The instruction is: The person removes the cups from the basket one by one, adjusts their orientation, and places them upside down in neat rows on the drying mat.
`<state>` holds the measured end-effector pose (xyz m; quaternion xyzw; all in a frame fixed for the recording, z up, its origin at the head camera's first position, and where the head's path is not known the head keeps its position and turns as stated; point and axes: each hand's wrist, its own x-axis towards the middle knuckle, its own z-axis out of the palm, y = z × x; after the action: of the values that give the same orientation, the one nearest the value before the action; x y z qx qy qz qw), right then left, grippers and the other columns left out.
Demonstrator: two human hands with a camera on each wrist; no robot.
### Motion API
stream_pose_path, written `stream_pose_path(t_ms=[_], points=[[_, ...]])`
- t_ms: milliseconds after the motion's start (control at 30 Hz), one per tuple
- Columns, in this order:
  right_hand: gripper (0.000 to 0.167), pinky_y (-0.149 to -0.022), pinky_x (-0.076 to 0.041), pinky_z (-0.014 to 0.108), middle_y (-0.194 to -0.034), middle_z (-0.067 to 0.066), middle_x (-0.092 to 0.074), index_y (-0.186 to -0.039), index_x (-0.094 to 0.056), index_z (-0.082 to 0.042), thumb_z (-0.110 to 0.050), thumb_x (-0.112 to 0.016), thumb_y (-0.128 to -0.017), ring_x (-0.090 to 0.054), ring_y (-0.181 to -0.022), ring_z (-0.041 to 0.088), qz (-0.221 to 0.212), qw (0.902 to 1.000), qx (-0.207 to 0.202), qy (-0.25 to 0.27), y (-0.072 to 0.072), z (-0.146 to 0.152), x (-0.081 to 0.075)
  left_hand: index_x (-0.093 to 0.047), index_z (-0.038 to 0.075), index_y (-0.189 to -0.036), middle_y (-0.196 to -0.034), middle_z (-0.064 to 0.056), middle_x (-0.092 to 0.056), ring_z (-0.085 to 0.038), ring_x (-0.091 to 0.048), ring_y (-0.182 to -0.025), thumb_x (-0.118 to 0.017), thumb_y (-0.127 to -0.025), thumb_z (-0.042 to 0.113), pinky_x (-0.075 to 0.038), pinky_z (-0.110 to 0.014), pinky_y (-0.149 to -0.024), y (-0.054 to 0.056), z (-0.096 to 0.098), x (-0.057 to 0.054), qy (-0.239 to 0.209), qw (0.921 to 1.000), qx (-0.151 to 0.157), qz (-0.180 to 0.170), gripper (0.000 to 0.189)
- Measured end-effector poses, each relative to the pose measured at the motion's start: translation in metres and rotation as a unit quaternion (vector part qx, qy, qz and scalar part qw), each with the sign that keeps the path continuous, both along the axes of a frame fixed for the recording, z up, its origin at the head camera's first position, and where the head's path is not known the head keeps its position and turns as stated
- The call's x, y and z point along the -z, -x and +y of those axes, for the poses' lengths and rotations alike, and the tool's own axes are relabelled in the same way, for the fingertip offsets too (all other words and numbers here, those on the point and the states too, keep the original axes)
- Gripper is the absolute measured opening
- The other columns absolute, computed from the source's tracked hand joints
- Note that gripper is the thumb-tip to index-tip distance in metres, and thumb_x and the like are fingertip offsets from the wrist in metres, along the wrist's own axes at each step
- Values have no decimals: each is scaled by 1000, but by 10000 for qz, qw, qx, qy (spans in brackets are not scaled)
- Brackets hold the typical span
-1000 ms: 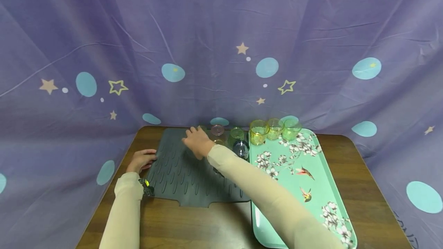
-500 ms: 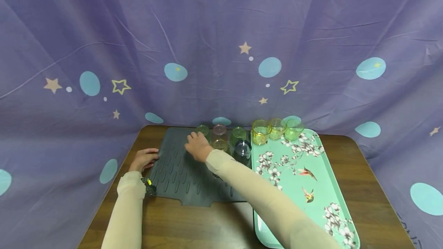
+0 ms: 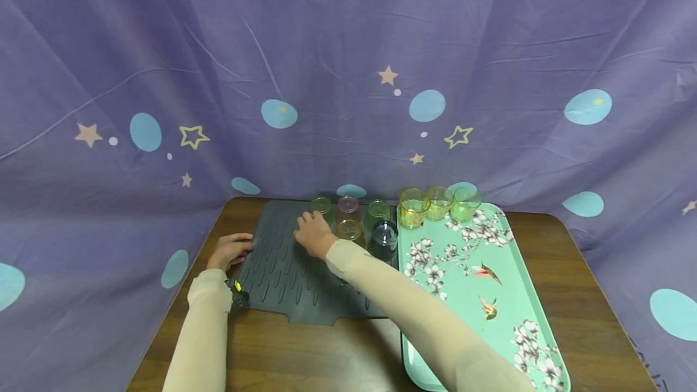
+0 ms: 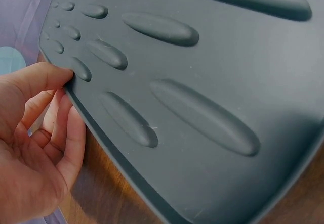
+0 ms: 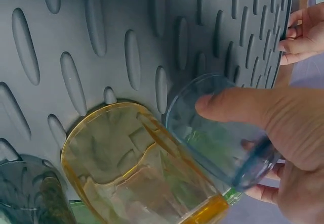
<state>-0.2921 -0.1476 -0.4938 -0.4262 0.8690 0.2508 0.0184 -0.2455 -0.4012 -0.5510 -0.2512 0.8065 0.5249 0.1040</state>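
My left hand [image 3: 231, 251] pinches the left edge of a dark grey drying mat [image 4: 212, 57], thumb on top and fingers under the edge. Over the mat, my right hand [image 3: 314, 235] holds a clear blue glass [image 5: 202, 145], its thumb along the side in the right wrist view. The glass is upside down, its rim right at the mat. Next to it stands an upturned amber glass [image 5: 126, 153]. Further upturned glasses are a green glass [image 3: 321, 205], a pink glass [image 3: 348, 205], another green glass [image 3: 377, 210] and a dark blue glass [image 3: 384, 241].
A mint green tray [image 3: 463, 331] with flowers and birds lies to the right of the mat. At its back stand a yellow glass [image 3: 414, 210], a paler yellow glass [image 3: 438, 205] and a light green glass [image 3: 465, 205]. A purple curtain [image 3: 337, 47] hangs behind the wooden table [image 3: 272, 356].
My right hand has come down and a little nearer, uncovering the back left green glass and the amber glass. The left hand stays at the mat's edge, and the head view has shifted slightly.
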Motion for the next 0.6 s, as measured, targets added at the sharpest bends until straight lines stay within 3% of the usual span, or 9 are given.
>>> stream_pose_path(t_ms=[600], points=[[46, -113, -40, 42, -152, 0, -49, -145, -55, -34, -35, -64, -100, -44, -137, 21, -59, 9995, -175, 261, 3, 4, 2, -55, -3, -139, -88, 9, -64, -10, -59, -81, -66, -94, 9, -53, -23, -70, -2, 2, -2, 27, 9999, -66, 106, 48]])
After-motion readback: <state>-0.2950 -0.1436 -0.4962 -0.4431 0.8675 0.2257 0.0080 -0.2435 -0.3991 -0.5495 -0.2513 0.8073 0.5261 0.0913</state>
